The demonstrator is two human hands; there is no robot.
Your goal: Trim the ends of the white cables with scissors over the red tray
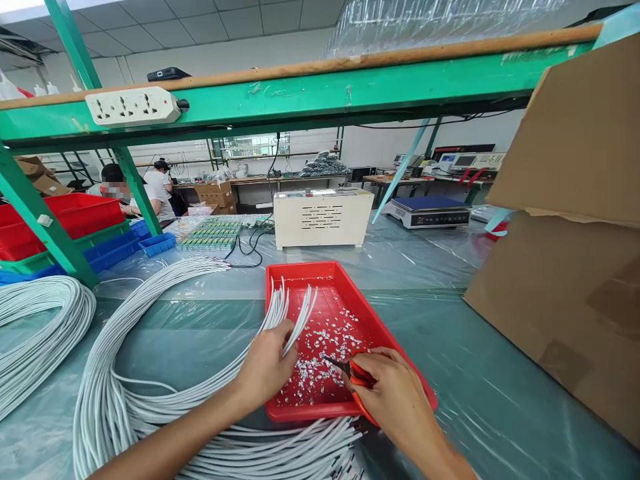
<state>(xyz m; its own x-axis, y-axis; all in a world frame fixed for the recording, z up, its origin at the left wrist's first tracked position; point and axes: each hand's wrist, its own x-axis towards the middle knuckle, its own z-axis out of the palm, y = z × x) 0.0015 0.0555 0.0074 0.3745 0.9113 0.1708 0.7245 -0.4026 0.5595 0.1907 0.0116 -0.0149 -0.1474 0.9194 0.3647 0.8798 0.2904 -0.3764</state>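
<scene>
My left hand is closed around several white cables, whose ends fan out over the far left part of a red tray. Small silvery-white scraps lie scattered across the tray's floor. In my right hand is a pair of orange-handled cutters, their dark tip pointing left above the scraps. The cutters are apart from the cables. A long looped bundle of white cable curves round on the left, and its other ends lie at the tray's near edge.
Another cable coil rests at far left. Behind the tray stand a cream metal box, a scale and green circuit boards. Cardboard blocks the right side. A green shelf beam crosses overhead. People sit at back left.
</scene>
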